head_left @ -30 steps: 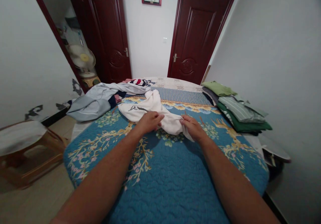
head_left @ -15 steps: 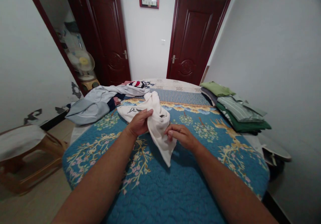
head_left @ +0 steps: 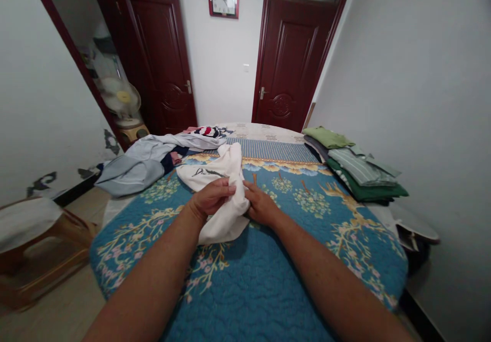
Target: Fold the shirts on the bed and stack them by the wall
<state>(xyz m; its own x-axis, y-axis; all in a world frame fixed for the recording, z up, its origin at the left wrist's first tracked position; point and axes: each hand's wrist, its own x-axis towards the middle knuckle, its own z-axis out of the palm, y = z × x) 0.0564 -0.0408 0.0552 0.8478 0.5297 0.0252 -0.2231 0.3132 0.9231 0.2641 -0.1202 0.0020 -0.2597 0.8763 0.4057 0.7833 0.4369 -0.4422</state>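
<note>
A white garment with dark lettering (head_left: 230,165) is bunched up above the middle of the blue table cover. Its printed part spreads out to the left, and a loose fold hangs toward me. My left hand (head_left: 210,197) grips the cloth from the left, thumb on top. From the other side, my right hand (head_left: 261,205) is closed on the garment's right edge, with its fingertips partly hidden behind the fabric. The two hands are close together, with the bunched cloth between them. Whether it is a shirt or another kind of garment, I cannot tell.
A loose heap of clothes (head_left: 141,160) lies at the table's back left. Folded clothes (head_left: 356,165) are stacked at the back right. The blue patterned cover (head_left: 245,291) lies over the round table. A stool (head_left: 34,224) stands at the left.
My right hand has come in to the left and closed on the garment. The pointed end that hung toward me has swung left. The view has shifted slightly.
</note>
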